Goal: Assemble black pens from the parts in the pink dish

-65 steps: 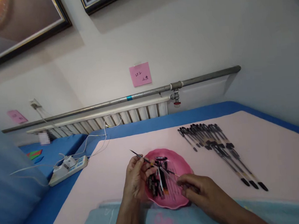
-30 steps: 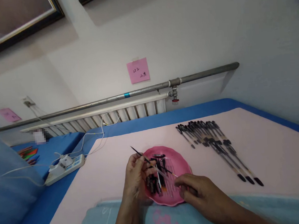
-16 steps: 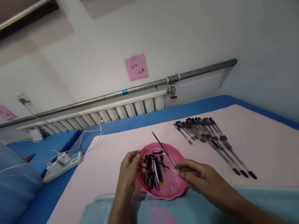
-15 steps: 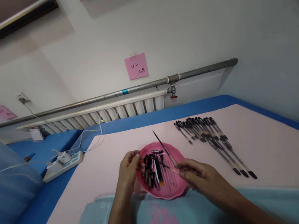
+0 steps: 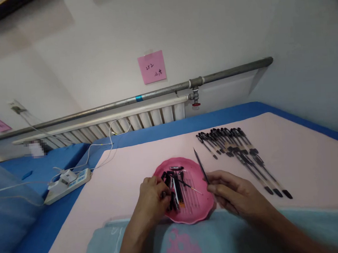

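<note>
A pink plate point(image 5: 201, 213) lies on the pink tabletop and holds several black pen parts point(image 5: 171, 183) and clear pen barrels point(image 5: 188, 193). My left hand point(image 5: 151, 200) reaches into the plate's left side, fingers curled down onto the black parts; whether it grips one is hidden. My right hand point(image 5: 235, 193) hovers at the plate's right edge, pinching a thin dark pen refill point(image 5: 200, 165) that points up and away. A row of several assembled black pens point(image 5: 241, 157) lies to the right.
A light blue cloth point(image 5: 178, 246) with a pink flower covers the near table edge. A white power strip point(image 5: 66, 181) with cables sits on the blue surface at left. A radiator point(image 5: 122, 124) and grey pipe run along the back wall, under a pink note point(image 5: 152, 67).
The refill passed from my left hand to my right, which swung it rightward past the plate's edge. My left hand dropped onto the black parts in the plate. The camera tilted down.
</note>
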A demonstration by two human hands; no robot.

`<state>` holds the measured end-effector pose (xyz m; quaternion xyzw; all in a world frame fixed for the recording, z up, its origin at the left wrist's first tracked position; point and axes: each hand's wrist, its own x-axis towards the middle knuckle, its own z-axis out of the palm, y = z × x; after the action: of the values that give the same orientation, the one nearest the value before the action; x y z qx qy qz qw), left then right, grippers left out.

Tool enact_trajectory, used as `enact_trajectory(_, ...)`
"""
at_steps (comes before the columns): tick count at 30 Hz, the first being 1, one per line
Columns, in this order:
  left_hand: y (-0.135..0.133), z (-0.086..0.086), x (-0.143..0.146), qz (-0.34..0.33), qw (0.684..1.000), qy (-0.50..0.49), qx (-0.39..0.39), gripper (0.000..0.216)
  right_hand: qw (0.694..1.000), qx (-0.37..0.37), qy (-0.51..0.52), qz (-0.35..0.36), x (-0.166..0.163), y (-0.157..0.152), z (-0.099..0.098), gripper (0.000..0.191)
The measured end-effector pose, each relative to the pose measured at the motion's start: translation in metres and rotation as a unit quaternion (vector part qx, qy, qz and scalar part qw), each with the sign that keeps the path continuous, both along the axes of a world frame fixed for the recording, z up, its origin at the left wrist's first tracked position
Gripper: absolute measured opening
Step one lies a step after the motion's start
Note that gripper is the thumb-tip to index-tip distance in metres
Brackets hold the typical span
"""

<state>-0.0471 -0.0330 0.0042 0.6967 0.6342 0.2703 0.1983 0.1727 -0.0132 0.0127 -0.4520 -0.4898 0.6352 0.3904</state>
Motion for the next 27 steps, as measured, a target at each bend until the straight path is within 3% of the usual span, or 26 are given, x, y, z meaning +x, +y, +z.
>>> enact_trajectory(4, -0.002, -0.009, 0.005, 0.03, 0.997, 0.075, 0.006, 0.025, 1.0, 0.018, -0.005, 0.003, 0.002, 0.0, -0.002, 0.031)
enact_trajectory(10, -0.002, -0.021, 0.011, 0.037, 0.995, 0.067, 0.068, 0.019, 0.999, 0.024, -0.026, 0.012, 0.005, -0.001, -0.001, 0.031)
enact_trajectory(15, -0.001, -0.019, 0.012, 0.0, 0.998, 0.052, 0.039, 0.02, 1.0, 0.014, -0.024, 0.012, 0.007, -0.004, 0.003, 0.032)
enact_trajectory(21, 0.007, -0.011, -0.014, 0.152, 0.978, 0.057, 0.129, 0.022, 0.998, 0.022, -0.048, 0.019, 0.008, -0.003, 0.005, 0.031)
enact_trajectory(27, 0.012, -0.012, -0.004, 0.143, 0.975, 0.134, 0.108, 0.024, 0.999, 0.026, -0.042, 0.016, 0.009, -0.003, 0.004, 0.029)
